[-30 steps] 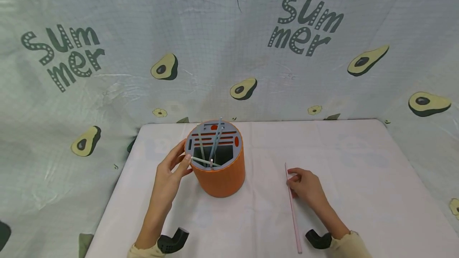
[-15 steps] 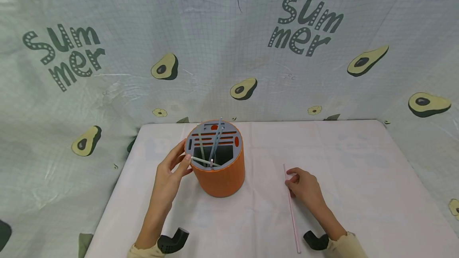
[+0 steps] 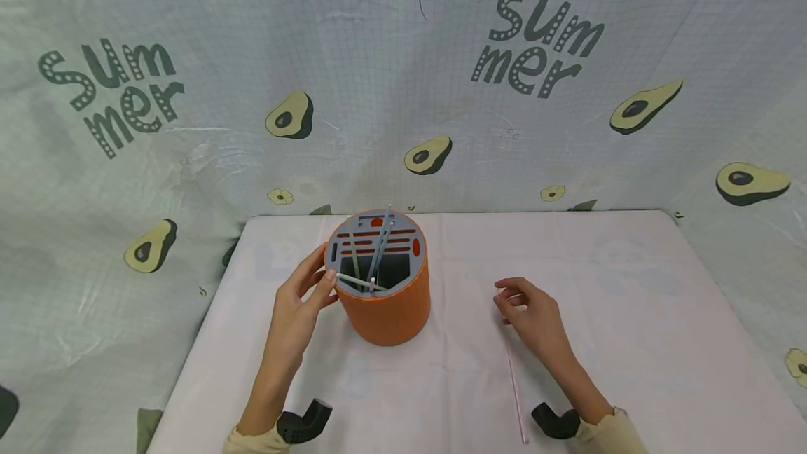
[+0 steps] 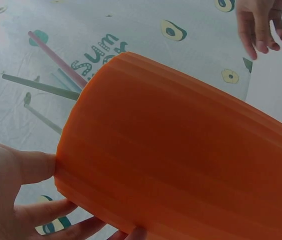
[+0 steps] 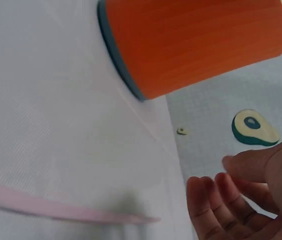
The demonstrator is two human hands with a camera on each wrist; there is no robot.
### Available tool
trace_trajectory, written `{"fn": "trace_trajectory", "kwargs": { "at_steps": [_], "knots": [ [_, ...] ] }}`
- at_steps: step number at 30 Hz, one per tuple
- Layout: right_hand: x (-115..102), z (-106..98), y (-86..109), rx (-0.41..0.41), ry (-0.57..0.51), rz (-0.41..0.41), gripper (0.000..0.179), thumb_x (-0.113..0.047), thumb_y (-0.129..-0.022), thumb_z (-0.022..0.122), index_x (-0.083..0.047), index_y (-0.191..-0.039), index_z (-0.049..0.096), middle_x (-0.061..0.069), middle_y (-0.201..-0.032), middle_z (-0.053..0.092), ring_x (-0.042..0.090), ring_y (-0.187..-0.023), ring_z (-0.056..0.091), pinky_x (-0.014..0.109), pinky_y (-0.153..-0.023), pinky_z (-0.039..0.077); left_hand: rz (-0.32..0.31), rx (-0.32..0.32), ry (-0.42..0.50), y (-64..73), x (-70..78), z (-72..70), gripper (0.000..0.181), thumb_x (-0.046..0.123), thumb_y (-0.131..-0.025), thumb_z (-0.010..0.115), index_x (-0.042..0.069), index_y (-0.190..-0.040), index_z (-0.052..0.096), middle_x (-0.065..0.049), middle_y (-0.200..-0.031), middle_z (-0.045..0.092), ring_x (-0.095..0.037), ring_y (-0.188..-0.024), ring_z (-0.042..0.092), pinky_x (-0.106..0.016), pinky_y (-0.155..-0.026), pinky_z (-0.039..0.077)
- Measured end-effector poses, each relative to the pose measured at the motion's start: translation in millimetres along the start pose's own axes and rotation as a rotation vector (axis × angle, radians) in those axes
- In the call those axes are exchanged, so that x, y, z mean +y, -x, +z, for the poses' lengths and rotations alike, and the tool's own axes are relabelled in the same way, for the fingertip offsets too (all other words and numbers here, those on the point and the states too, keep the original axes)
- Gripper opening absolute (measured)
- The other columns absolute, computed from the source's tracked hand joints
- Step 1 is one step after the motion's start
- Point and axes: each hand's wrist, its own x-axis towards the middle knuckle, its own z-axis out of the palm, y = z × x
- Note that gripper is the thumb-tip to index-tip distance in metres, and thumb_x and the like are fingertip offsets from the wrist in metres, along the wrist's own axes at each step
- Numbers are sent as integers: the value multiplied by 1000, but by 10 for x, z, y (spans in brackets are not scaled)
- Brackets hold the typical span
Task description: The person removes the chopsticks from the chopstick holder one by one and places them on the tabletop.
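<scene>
The orange holder stands upright, straws inside; pink straw lies apart.

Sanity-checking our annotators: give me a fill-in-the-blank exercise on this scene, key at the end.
1. The left hand grips a mostly ____ holder.
2. The stick nearest the right hand is ____ in colour.
3. The backdrop reads ____.
4. The fruit printed there is ____.

Missing words: orange; pink; summer; avocado.
</scene>
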Motion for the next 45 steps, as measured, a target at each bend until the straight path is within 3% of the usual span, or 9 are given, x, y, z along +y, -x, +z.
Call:
{"fn": "trace_trajectory", "kwargs": {
  "at_steps": [7, 12, 17, 27, 35, 45],
  "knots": [
    [-189, 17, 12, -20, -145, -244, 30, -14, -97, 75, -15, -126, 69, 0, -108, 72, 3, -98, 67, 15, -83, 58, 4, -3, 10, -8, -11, 7, 52, 30, -107, 60, 25, -157, 47, -1, -153, 53, -19, -135, 55, -19, -90, 60],
    [-331, 65, -1, -84, -270, -404, 33, -6, -97, 73, -16, -128, 67, 1, -116, 69, 8, -107, 65, 17, -91, 57, 5, -2, 6, -6, -11, 3, 52, 31, -107, 60, 25, -157, 46, -1, -154, 53, -19, -136, 55, -18, -90, 59],
    [-503, 117, -12, -130, -308, -512, 35, -1, -96, 72, -15, -128, 65, 2, -120, 67, 17, -114, 64, 22, -99, 55, -1, 0, 0, -5, -9, 2, 52, 31, -107, 60, 26, -157, 47, -1, -153, 53, -18, -135, 55, -18, -90, 59],
    [-894, 229, -117, -99, -282, -555, 33, -8, -96, 74, -16, -127, 65, 1, -120, 68, 13, -118, 61, 29, -104, 51, 3, 5, 2, -6, -16, 6, 52, 31, -107, 60, 25, -157, 47, 0, -154, 53, -18, -134, 55, -18, -90, 59],
    [-1178, 329, -255, -68, -298, -653, 30, -9, -95, 76, -15, -123, 67, 1, -118, 68, 16, -114, 59, 31, -105, 48, 9, 8, 12, -13, -23, 15, 51, 29, -108, 59, 25, -157, 47, 0, -154, 53, -13, -131, 55, -19, -90, 59],
    [-1382, 479, -422, -57, -245, -714, 27, -14, -94, 79, -16, -119, 70, -2, -117, 71, 16, -119, 58, 38, -104, 51, 2, 16, 5, -7, -24, 18, 52, 30, -108, 59, 24, -157, 47, -1, -155, 53, -18, -134, 55, -17, -90, 59]
  ]
}}
